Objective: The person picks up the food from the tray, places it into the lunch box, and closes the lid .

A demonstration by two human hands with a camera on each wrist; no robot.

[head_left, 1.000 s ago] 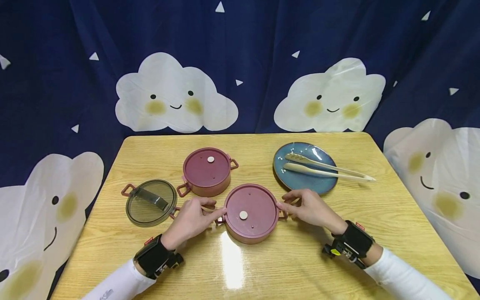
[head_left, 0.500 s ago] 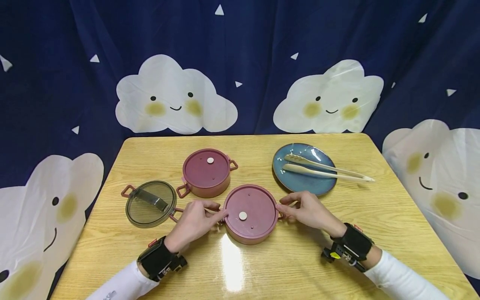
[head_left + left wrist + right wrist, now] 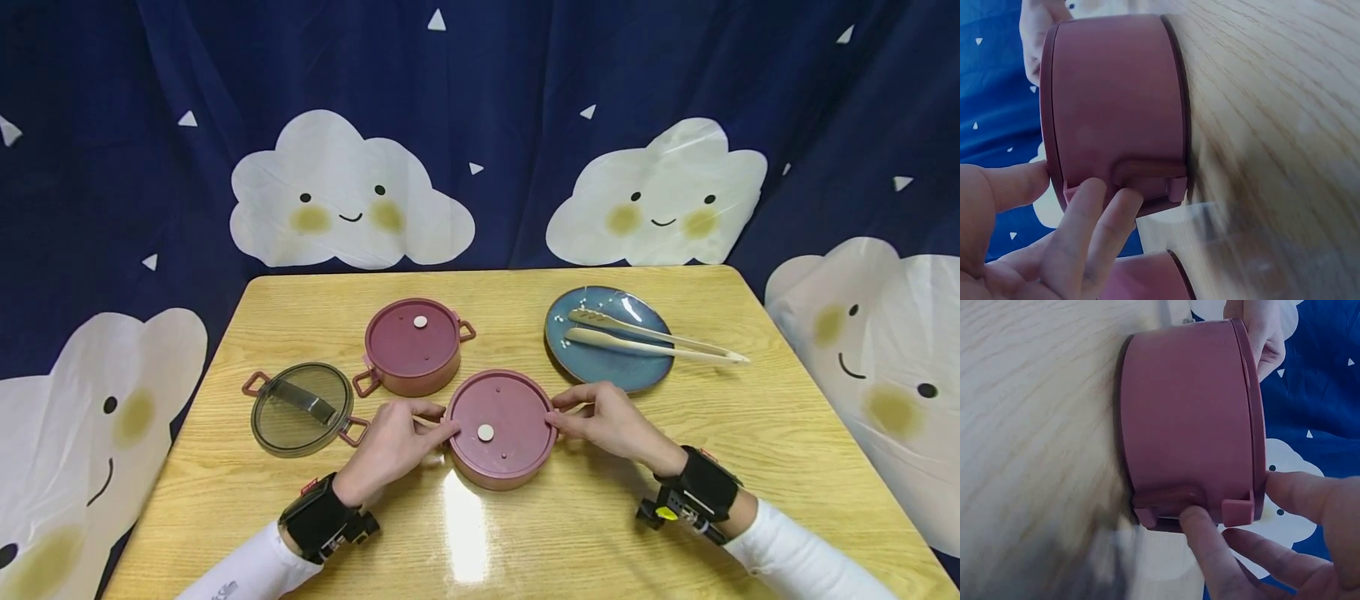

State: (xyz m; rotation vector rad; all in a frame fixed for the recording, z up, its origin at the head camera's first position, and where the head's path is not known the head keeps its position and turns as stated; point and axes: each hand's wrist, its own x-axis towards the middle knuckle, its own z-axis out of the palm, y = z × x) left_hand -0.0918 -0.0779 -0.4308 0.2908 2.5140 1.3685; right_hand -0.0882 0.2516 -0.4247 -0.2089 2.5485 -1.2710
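Observation:
A maroon two-handled pot with a flat maroon lid and white knob stands near the table's middle. My left hand grips its left side, the thumb on the lid's rim and the fingers by the side handle. On the right side my right hand grips likewise, thumb on the rim, fingertips at the handle and near a small lid tab. The pot's base rests on the table. Both handles are largely hidden by the fingers in the head view.
Another maroon lidded pot stands behind, to the left. A tinted glass lid with maroon side handles lies at the left. At the back right, pale tongs lie across a blue plate, projecting over its right edge.
Both thumbs have moved slightly inward onto the lid's rim. The fingers have closed in more around the handle areas. The pot has stayed in about the same place.

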